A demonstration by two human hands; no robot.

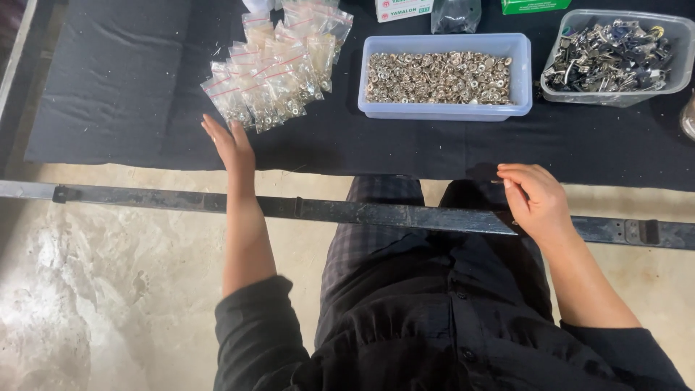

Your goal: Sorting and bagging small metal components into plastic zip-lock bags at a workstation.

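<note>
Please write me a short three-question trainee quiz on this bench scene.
1. True or false: the left hand lies flat, fingers out, beside the bags.
2. What fills the blue tub? A) shiny metal rings B) red buttons C) screws
3. Which hand is curled with fingertips pinched at the cloth edge?

Key: 1 true; 2 A; 3 the right hand.
</note>
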